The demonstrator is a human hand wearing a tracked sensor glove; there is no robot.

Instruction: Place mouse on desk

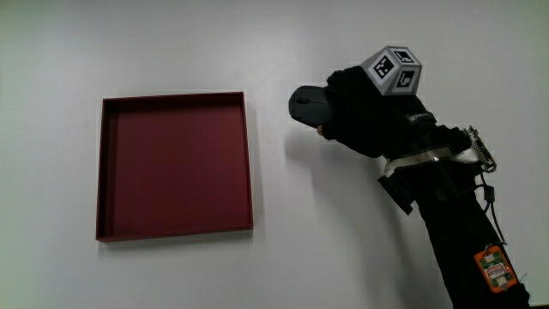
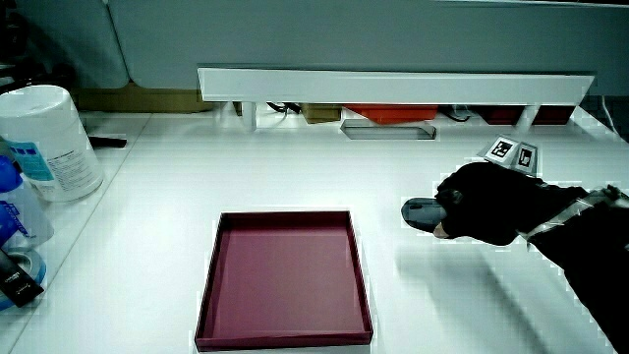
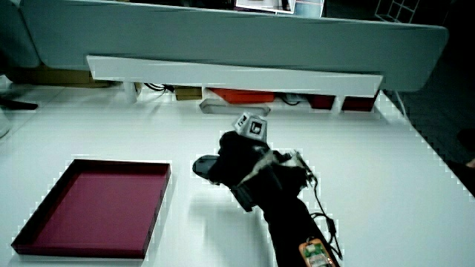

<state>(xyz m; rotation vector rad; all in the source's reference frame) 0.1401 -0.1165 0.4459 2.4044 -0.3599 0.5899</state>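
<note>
The mouse point(image 1: 305, 106) sits on the white table point(image 1: 171, 51) just beside the red tray point(image 1: 174, 166), outside it. The hand point(image 1: 364, 116) lies over the end of the mouse nearer the forearm, fingers curled down around its body; they seem to clasp it, though the glove hides the contact. The marker cube point(image 1: 394, 69) rides on the back of the hand.

A mouse is light, rigid and smooth-shelled, so it can slip from a loose pinch. The sound grip is palm over the hump with fingers pressing both flanks, much as now. It already looks down on the desk, so the placing seems nearly finished.

The table is flat, hard and open around the mouse. In a side view a low white shelf point(image 2: 393, 87) stands well apart, and a white tub point(image 2: 47, 140) sits at the table's edge.
</note>
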